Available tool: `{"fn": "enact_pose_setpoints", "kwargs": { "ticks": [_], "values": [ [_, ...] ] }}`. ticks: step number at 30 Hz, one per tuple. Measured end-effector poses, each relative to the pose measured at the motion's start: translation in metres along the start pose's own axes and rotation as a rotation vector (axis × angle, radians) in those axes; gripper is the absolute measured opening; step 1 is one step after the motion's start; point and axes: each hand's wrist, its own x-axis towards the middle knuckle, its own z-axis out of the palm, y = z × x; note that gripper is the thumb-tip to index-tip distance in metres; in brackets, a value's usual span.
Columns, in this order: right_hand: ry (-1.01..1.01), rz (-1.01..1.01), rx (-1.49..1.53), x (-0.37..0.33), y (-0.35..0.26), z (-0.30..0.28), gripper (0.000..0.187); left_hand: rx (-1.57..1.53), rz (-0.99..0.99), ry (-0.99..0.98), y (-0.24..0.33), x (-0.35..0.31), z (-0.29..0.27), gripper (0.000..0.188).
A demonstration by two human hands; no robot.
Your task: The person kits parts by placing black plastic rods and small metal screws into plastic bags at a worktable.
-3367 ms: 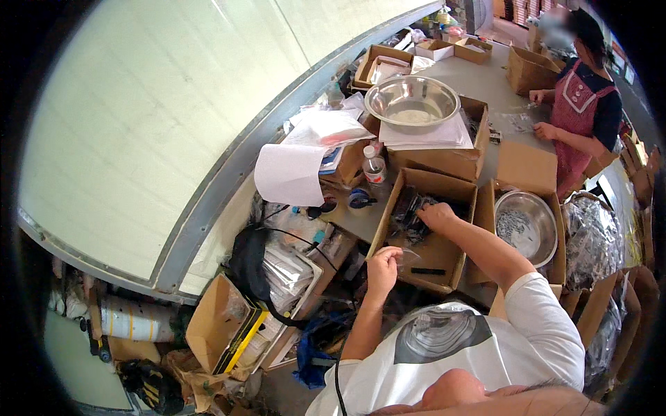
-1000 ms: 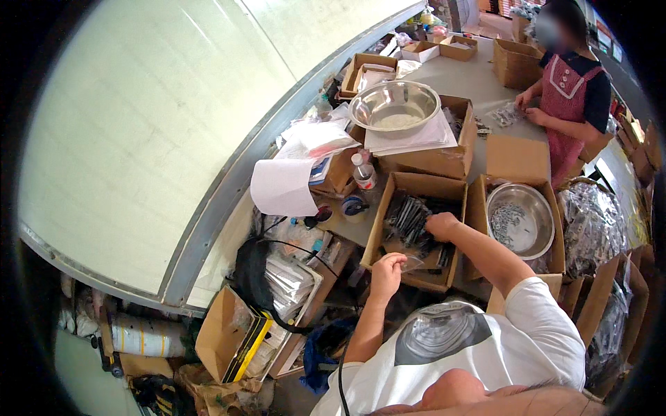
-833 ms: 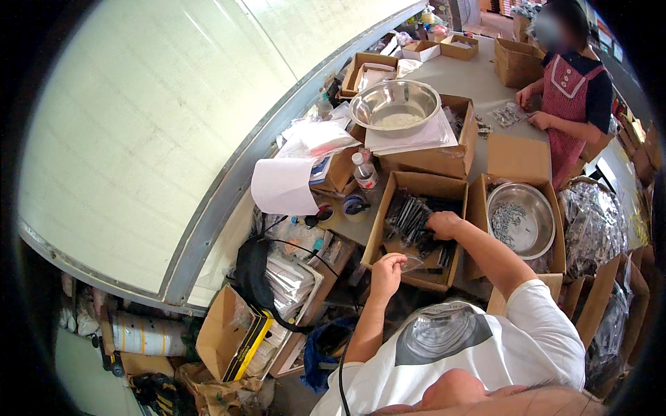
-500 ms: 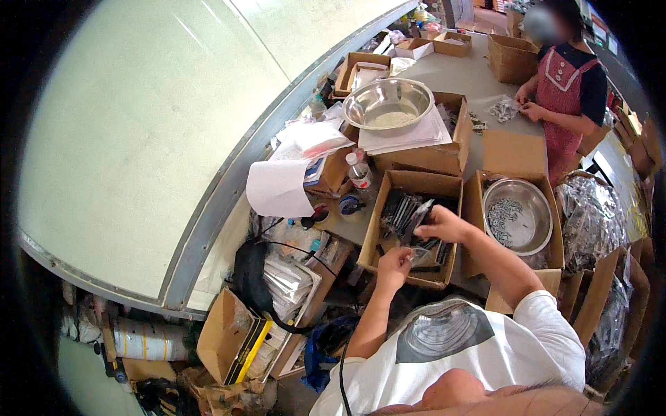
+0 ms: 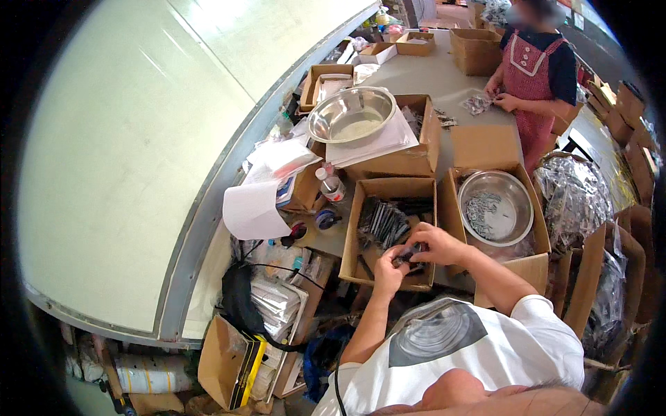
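Note:
Both my hands meet over the near part of an open cardboard box (image 5: 399, 187). Pinched between their fingers is a small dark part (image 5: 407, 255), partly covered by the fingers; its exact kind is too small to make out. My left hand (image 5: 389, 272) grips it from the left, and my right hand (image 5: 437, 245) closes on it from the right. Inside the box, beyond the hands, lies a bundle of long, slim dark parts (image 5: 383, 223). Whether the clear plastic bag seen earlier is still between the fingers, I cannot tell.
Right of it, another carton holds a steel bowl (image 5: 512, 225) with small screws (image 5: 483, 211). Behind stands a larger steel basin (image 5: 352, 128) on papers and a box. A plastic bottle (image 5: 331, 187) is at left. Across the table a co-worker (image 5: 531, 83) handles small clear bags.
My right hand has come down and in toward the left, bringing a dark part from above the bundle to my left hand, which held clear plastic. The whole view has shifted slightly.

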Motion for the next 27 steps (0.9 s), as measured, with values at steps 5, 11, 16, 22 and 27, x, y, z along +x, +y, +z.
{"fn": "enact_pose_setpoints", "kwargs": {
  "ticks": [5, 11, 16, 22, 27],
  "values": [
    [0.457, 0.366, -0.112, -0.026, 0.065, -0.060, 0.024, -0.041, 0.001, -0.022, -0.008, -0.002, -0.003, 0.037],
    [0.123, 0.891, -0.826, -0.064, 0.169, -0.061, 0.054, 0.051, -0.023, -0.006, -0.003, -0.004, 0.009, 0.033],
    [0.135, 0.729, -0.684, -0.065, 0.204, -0.064, 0.031, 0.055, 0.016, -0.005, -0.011, -0.002, 0.009, 0.032],
    [0.611, 0.778, 0.852, -0.083, 0.204, -0.095, 0.003, 0.081, -0.008, 0.022, -0.017, -0.003, 0.006, 0.032],
    [0.680, 0.346, 1.517, -0.091, 0.169, -0.112, 0.009, 0.069, -0.034, 0.046, -0.011, -0.005, 0.010, 0.031]
  ]
}}
